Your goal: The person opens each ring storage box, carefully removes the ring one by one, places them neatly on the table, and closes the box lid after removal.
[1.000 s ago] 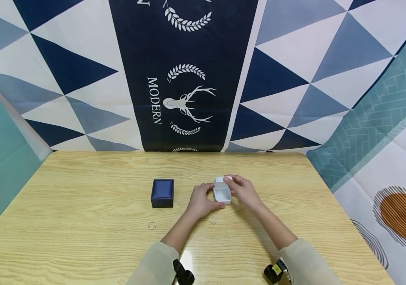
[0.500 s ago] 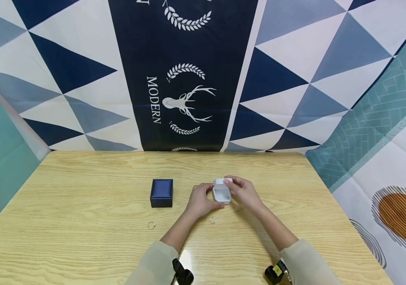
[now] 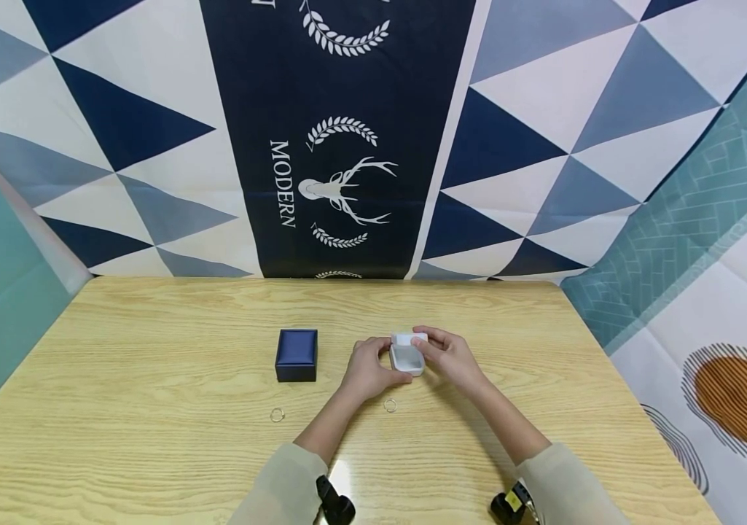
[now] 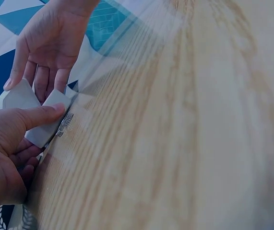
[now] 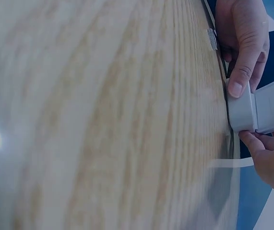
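Observation:
A small white ring box (image 3: 407, 359) stands on the table with its hinged lid part-way up. My left hand (image 3: 369, 370) grips the box's base from the left, thumb along the front side and fingers behind. From the right, my right hand (image 3: 453, 360) pinches the lid (image 5: 272, 106) between thumb and fingers. In the left wrist view, the lid leans over the base at an angle. A thin ring (image 3: 390, 405) lies just in front of the box, and another ring (image 3: 278, 415) lies further left.
A dark blue box (image 3: 296, 356) with its lid down stands left of the hands on the wooden table (image 3: 170, 343). Patterned cloth (image 3: 340, 146) hangs behind the table's back edge.
The white lid has tilted down toward the base, with my right hand lowering slightly along with it. My left hand keeps its grip. The rings and the blue box stay put.

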Demonstrator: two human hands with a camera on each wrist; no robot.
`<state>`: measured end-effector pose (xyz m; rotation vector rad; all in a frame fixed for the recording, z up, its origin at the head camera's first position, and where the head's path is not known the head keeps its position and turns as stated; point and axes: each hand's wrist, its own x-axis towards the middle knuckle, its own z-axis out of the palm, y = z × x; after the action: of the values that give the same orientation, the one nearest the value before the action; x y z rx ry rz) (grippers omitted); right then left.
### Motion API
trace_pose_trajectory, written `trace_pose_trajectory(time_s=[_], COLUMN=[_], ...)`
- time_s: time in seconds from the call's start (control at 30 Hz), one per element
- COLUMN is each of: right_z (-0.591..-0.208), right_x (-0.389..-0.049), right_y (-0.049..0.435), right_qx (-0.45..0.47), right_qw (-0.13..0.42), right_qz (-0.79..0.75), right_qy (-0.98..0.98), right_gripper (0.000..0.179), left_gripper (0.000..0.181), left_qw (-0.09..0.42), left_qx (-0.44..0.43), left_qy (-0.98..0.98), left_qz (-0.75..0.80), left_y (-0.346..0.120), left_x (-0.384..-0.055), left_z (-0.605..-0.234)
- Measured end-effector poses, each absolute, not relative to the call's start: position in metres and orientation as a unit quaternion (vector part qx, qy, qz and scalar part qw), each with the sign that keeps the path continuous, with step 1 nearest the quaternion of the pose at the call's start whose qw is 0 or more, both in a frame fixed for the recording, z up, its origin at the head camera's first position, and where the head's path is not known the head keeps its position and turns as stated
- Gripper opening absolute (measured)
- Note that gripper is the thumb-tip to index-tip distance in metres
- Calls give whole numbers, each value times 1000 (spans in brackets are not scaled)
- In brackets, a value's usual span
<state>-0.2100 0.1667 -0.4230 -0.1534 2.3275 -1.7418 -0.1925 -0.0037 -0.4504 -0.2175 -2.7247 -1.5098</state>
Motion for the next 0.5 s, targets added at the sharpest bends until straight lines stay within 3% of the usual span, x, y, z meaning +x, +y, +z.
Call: trace_pose_trajectory(time_s=[0.5], right_z=[-426], right_x=[-209], right_y=[169], right_qx=[-63], right_qw=[116], right_qz=[-599], right_qy=[790], right_gripper=[52], left_gripper=[70], left_qw=[7], left_qx=[-71], left_qy=[-873], left_qz=[-482], left_y=[-4], left_x=[-194], left_z=[-452])
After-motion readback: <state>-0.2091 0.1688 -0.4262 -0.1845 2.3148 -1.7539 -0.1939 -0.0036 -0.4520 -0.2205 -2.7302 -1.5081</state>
